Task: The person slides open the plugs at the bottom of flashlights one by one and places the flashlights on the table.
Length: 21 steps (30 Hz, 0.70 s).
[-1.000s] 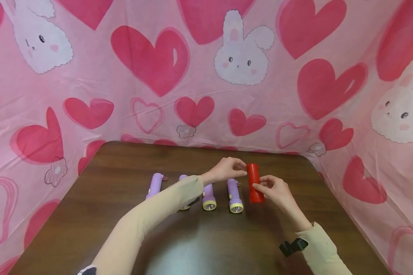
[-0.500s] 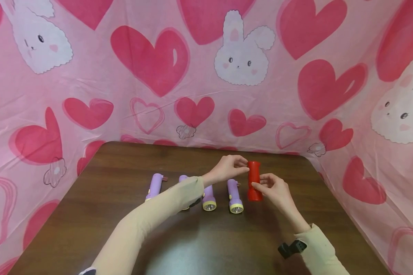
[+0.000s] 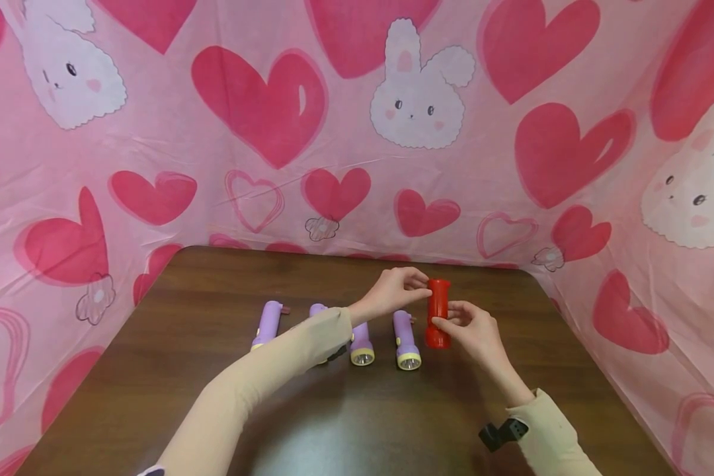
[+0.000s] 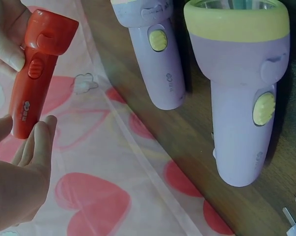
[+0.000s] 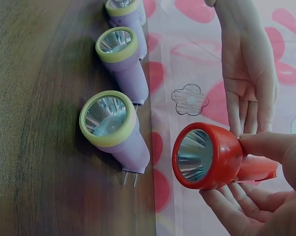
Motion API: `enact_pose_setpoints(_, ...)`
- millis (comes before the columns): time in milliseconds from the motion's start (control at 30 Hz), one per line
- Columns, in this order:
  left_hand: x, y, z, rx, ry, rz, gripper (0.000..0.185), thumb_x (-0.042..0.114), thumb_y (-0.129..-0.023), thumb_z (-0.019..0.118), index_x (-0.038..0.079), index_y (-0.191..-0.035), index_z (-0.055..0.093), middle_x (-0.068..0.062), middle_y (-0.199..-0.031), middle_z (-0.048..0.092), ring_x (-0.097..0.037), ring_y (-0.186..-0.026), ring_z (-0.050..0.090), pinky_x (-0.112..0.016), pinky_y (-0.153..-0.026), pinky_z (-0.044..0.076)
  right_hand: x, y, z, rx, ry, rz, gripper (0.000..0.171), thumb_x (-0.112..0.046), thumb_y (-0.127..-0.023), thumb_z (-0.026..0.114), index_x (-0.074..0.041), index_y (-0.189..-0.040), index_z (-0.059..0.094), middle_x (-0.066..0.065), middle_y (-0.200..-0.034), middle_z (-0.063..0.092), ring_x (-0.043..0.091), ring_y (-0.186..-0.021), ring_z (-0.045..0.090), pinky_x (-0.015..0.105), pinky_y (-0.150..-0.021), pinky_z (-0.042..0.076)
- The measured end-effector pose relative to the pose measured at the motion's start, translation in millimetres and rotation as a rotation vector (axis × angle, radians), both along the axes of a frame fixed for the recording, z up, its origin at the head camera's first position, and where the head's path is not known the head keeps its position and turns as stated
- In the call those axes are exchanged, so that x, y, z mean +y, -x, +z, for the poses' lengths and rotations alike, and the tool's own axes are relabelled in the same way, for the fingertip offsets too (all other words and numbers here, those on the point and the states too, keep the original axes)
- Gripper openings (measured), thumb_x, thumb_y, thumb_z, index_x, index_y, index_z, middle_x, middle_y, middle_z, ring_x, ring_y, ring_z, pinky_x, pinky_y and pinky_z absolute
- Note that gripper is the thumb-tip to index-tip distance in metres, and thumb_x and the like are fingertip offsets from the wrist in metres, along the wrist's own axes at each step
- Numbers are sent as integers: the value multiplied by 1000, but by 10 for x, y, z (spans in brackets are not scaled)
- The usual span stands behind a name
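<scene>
Both hands pinch the red torch (image 3: 437,313), left fingers (image 3: 417,285) at its tail, right fingers (image 3: 446,322) near the lens. It looks light, stiff and smooth; hold the narrow barrel

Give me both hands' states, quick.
Left hand: pinching the far end of the red torch.
Right hand: gripping the torch near its lens end.

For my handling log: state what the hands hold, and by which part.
Red flashlight: right hand grips the lens end, left hand pinches the tail end.
</scene>
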State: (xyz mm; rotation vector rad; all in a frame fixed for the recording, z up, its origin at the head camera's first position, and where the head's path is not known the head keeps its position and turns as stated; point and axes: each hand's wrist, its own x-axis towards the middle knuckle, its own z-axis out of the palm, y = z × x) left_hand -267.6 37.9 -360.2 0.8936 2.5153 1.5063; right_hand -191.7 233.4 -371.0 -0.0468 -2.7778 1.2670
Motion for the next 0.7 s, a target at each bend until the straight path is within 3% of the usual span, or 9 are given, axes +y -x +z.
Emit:
enact_pose_setpoints(267,-4,12,-19,-4,-32,11,33,27,-91,73,7,-116,68,-9,-110,76,-19,-100,73,-26,-85,58,-8,5,-46,58,-28,14,44,-34,-85,78,-7,-118,68,16,-104,75,26,-92,72,39,-84,59)
enact_pose_setpoints(700,-13,-26,2,11,-57,20,29,21,-91,73,6,-116,68,-10,-111,75,-20,-101,73,-25,-85,58,-18,-10,-81,133,-51,21,44,-30,-83,80,-8,-118,64,15,-107,74,29,-95,71,45,-87,57)
